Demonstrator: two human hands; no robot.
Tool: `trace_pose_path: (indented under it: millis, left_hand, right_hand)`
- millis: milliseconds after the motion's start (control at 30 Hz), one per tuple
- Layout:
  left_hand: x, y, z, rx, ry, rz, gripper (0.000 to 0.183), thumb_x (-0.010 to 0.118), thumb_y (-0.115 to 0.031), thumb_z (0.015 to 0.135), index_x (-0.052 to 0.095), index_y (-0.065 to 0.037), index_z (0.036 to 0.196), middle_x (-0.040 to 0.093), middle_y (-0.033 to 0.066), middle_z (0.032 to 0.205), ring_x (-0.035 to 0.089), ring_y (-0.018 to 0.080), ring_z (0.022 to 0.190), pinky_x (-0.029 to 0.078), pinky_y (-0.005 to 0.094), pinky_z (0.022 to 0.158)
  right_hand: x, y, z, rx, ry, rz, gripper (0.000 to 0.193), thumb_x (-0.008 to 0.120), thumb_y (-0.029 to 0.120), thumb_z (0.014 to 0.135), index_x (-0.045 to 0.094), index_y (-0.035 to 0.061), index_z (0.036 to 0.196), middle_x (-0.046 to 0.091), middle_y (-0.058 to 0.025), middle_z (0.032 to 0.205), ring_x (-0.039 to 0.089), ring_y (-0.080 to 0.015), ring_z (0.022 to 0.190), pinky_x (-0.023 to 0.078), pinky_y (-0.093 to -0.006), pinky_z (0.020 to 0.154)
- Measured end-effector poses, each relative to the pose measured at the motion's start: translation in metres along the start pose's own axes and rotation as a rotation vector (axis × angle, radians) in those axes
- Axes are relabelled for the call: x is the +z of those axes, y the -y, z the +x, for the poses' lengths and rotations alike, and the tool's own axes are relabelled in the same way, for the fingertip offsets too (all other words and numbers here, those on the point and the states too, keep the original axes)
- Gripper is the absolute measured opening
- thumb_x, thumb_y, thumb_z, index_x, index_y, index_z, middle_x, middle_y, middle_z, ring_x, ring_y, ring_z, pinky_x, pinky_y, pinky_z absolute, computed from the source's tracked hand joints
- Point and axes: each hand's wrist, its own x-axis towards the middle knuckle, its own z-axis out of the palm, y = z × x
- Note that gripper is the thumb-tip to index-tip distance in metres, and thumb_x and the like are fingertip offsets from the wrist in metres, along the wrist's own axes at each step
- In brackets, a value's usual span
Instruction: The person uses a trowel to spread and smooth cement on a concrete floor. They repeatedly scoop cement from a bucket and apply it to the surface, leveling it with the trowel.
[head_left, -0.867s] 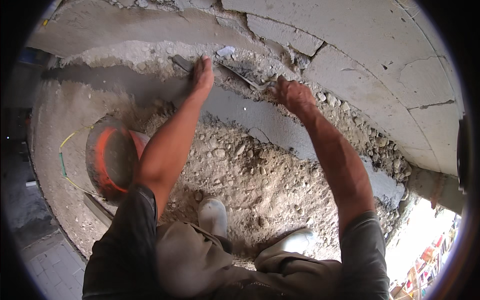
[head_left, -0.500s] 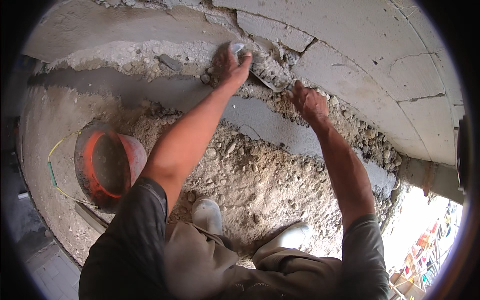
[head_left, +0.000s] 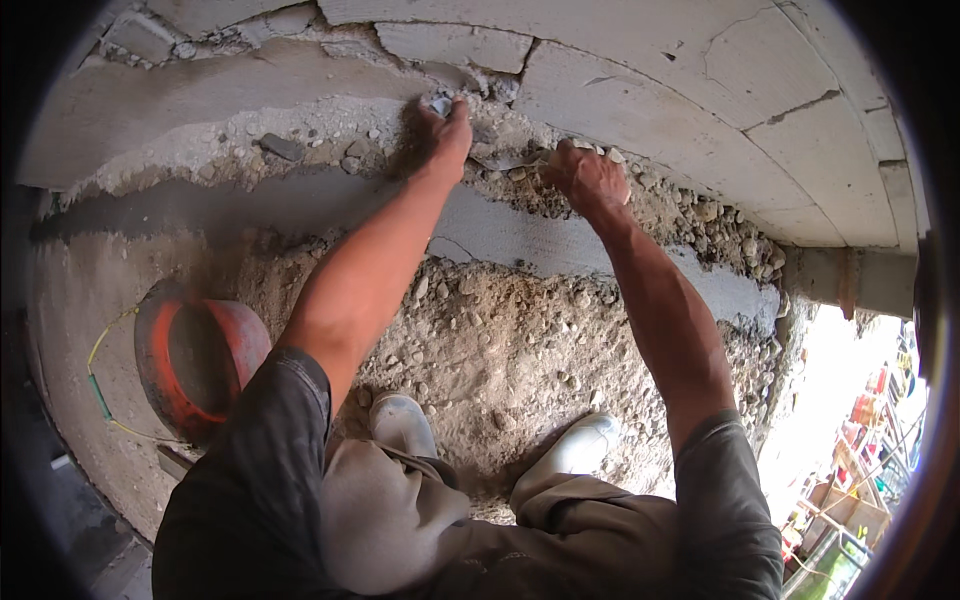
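Near: white rubber boots are standing apart on the gravelly floor, a stance probably giving balance for two-handed work out in front. To the left, an orange-marked bucket is sitting with its mouth facing the camera; its green-sleeved handle is lying off to the outer side, likely leaving the mouth free for access.

Middle: a smooth grey cement strip is running crosswise, separating the floor from a stony bed behind it.

Farther: the right hand is curling closed around what I am judging to be the handle of a trowel; the fingers are hiding the handle. The blade is projecting leftward, low over the stony bed, the grip near it presumably giving control. The left hand is closing nearly fully, thumb and fingers apparently pinching a pale chip; material: cannot tell. A pinch would be suiting so small a piece.

Farthest: a cracked block wall is bounding the bed.
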Motion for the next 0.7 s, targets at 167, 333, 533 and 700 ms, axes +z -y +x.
trace_pose_path:
  millis: [167,333,533,700]
  left_hand:
    - [-0.028,-0.02,-0.033,-0.135,0.101,-0.388,0.058,0.051,-0.049,0.099,0.033,-0.019,0.145,0.04,0.0134,0.146,0.041,0.0318,0.134,0.04,0.0544,0.106]
    - [-0.11,-0.026,-0.122,-0.26,0.326,-0.529,0.042,0.052,-0.04,0.102,0.042,-0.015,0.134,0.035,0.0132,0.153,0.036,0.0328,0.142,0.032,0.0633,0.113]
    - [-0.173,-0.018,-0.121,-0.176,0.444,0.283,0.037,0.054,-0.037,0.101,0.054,-0.008,0.124,0.055,0.0153,0.135,0.055,0.0318,0.126,0.041,0.0472,0.111]
    - [-0.123,0.001,-0.038,0.286,0.212,0.606,0.05,0.053,-0.037,0.1,0.051,-0.005,0.138,0.048,0.0167,0.145,0.051,0.0318,0.13,0.04,0.0419,0.109]
  right_hand:
    - [0.0,0.007,-0.023,-0.111,-0.254,-0.13,0.041,0.055,0.049,0.097,0.052,0.0122,0.116,0.065,-0.0099,0.098,0.062,-0.026,0.091,0.047,-0.046,0.078]
    - [-0.015,-0.018,-0.103,-0.322,-0.293,-0.309,0.02,0.051,0.033,0.102,0.05,0.014,0.11,0.056,-0.0046,0.089,0.052,-0.018,0.078,0.043,-0.0392,0.073]
    - [-0.032,-0.072,-0.072,-0.28,-0.509,-0.326,0.018,0.053,0.02,0.101,0.052,0.0143,0.117,0.056,-0.0029,0.092,0.056,-0.0195,0.084,0.046,-0.0416,0.067]
    - [0.006,-0.08,-0.003,-0.31,-0.421,-0.428,0.027,0.045,0.018,0.103,0.051,0.0194,0.129,0.061,-0.0085,0.116,0.061,-0.0257,0.092,0.052,-0.0505,0.069]
